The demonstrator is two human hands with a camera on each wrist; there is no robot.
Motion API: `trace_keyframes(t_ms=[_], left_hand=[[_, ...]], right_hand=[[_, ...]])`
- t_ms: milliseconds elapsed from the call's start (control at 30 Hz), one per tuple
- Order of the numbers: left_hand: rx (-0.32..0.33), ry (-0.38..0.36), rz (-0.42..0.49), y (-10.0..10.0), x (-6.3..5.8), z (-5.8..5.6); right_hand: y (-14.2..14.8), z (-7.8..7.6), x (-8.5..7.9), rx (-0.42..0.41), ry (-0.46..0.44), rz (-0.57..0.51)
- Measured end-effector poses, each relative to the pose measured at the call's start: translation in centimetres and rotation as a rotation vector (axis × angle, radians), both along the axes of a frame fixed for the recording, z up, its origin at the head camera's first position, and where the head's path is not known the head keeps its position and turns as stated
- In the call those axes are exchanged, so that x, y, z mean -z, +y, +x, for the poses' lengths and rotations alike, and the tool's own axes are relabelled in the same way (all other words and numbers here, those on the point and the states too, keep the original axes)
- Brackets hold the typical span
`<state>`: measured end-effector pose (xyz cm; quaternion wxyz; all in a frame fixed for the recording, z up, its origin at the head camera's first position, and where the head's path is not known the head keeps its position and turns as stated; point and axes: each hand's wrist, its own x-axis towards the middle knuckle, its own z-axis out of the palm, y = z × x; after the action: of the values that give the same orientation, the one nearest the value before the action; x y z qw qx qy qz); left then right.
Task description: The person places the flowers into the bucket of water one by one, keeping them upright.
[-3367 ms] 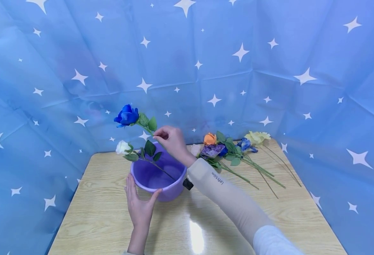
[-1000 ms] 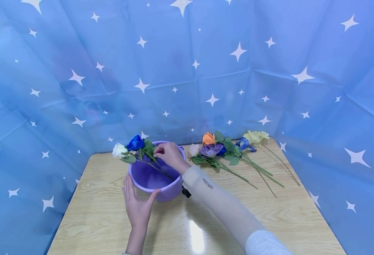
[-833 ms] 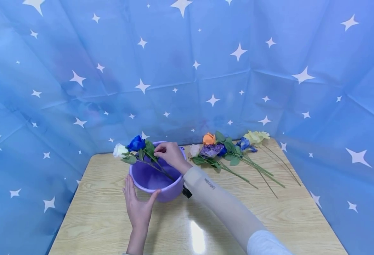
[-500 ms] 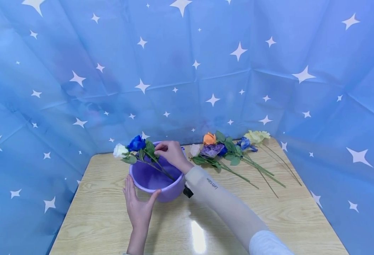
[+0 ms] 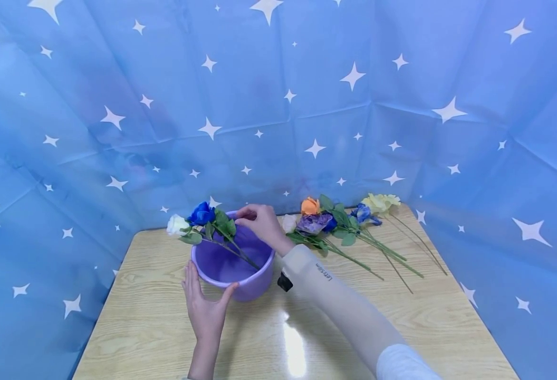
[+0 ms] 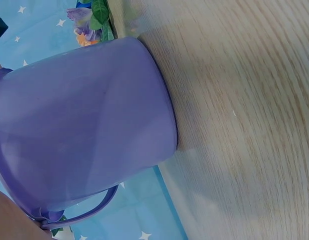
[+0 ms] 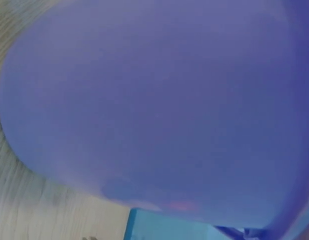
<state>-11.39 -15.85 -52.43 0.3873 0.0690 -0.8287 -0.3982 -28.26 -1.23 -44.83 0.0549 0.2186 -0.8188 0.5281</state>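
Observation:
A purple bucket (image 5: 255, 286) stands on the table, with a blue rose (image 5: 201, 214) and a white rose (image 5: 177, 225) leaning in it, blooms over its left rim. My left hand (image 5: 206, 312) rests against the bucket's near left side, fingers and thumb straight and spread along the rim. Over the back right of the bucket is my right hand (image 5: 264, 226), its fingers loosely curled, apart from the blue rose's stem and with nothing seen in it. The bucket's wall (image 7: 159, 110) fills most of the right wrist view and hides that hand's fingertips.
Right of the bucket lie a pale pink rose (image 5: 288, 223), an orange rose (image 5: 310, 206), a purple flower (image 5: 314, 224), a blue flower (image 5: 361, 212) and a yellow flower (image 5: 381, 202), stems toward the front right. A starry blue curtain (image 5: 278, 105) surrounds the wooden table (image 5: 136, 322).
My right hand brought the blue rose down into the bucket beside the white one, then let go and drew back slightly right. The left hand stayed at the bucket.

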Motion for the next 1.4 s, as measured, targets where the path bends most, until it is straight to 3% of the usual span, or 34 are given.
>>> trace_keyframes(t_ms=[867, 1400], left_hand=[[-0.009, -0.022, 0.011, 0.1, -0.1, 0.1], [-0.005, -0.039, 0.023, 0.1, -0.1, 0.1]], right_hand=[[4.4, -0.8, -1.2, 0.076, -0.075, -0.087], [8.6, -1.5, -0.2, 0.133, -0.052, -0.109]])
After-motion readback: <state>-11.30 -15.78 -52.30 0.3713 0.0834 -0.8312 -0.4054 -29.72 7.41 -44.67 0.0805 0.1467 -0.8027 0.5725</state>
